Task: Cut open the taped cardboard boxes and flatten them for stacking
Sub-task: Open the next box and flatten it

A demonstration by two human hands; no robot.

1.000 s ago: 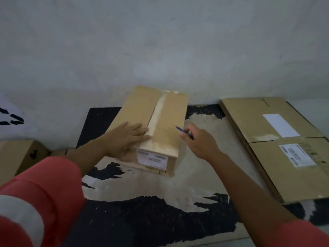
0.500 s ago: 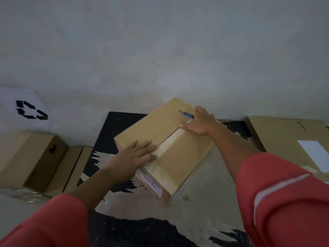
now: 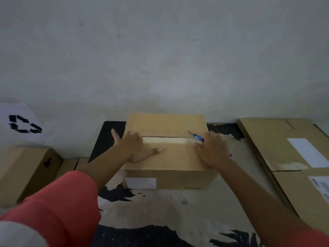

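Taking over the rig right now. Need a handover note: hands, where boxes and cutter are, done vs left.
Left hand: open, pressed flat on top of the centre box.
Right hand: holds the blue cutter, blade near the right end of the top seam.
Tape strip lies along that seam; cannot tell if it is slit. Box not flattened.
Done: flattened boxes lie at right.
Left: cut this seam, flatten, stack; upright boxes wait at left.

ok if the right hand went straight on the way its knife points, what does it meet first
Probably the far flap of the box, just past the seam: the knife in the right hand angles left and away, missing the left hand. Depth is unclear.
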